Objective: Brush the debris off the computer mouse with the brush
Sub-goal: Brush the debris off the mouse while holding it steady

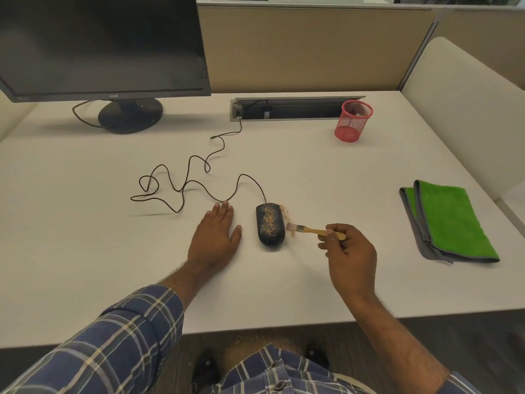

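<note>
One mouse [270, 224], dusted with debris [268, 220], lies mid-bench [312, 172]; right hand [350, 251] grips one brush [315, 231] just beside it; left hand [217, 237] rests flat, released; one monitor [99, 44], pink cup [353, 120], green cloth [449, 221] stand apart.

An office cubicle. Beige fabric partition panels [312, 49] close off the far and right sides of a white desk [326, 180]. At far left stands a dark monitor [99, 44] on a round base. A cable trough [295, 108] is sunk into the desk's far edge, a red mesh pen cup [353, 120] beside it, apparently empty. Dark carpet, probably, shows below the near edge.
</note>
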`<state>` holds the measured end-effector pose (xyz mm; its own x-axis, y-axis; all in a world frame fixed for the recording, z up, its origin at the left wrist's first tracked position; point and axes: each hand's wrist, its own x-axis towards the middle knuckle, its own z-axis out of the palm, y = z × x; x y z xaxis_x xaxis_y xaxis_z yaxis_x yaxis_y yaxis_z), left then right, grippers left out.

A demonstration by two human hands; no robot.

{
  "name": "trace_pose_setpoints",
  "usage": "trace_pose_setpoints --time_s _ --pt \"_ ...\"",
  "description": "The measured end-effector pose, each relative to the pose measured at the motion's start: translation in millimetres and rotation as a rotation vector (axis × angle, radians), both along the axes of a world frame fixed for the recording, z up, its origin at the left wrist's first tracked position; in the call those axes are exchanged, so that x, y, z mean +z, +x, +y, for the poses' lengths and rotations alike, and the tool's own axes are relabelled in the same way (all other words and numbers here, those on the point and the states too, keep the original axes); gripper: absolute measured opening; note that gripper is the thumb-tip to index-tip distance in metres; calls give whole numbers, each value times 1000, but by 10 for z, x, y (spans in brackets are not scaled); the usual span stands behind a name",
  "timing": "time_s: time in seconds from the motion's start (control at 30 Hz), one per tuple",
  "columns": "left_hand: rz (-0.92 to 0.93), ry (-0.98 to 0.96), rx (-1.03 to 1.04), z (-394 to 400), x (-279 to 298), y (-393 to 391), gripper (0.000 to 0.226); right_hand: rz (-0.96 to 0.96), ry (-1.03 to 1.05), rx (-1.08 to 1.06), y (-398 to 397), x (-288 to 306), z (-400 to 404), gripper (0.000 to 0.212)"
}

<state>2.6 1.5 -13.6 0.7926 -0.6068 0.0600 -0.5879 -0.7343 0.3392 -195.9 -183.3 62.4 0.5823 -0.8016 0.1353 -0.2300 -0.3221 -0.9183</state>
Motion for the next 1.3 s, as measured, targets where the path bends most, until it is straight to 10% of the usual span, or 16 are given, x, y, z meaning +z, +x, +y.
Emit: trace_pose_setpoints --time_s 1.3 --pt "-17 -4 3 3 -48 13 62 50 -310 402 11 44 -8 12"
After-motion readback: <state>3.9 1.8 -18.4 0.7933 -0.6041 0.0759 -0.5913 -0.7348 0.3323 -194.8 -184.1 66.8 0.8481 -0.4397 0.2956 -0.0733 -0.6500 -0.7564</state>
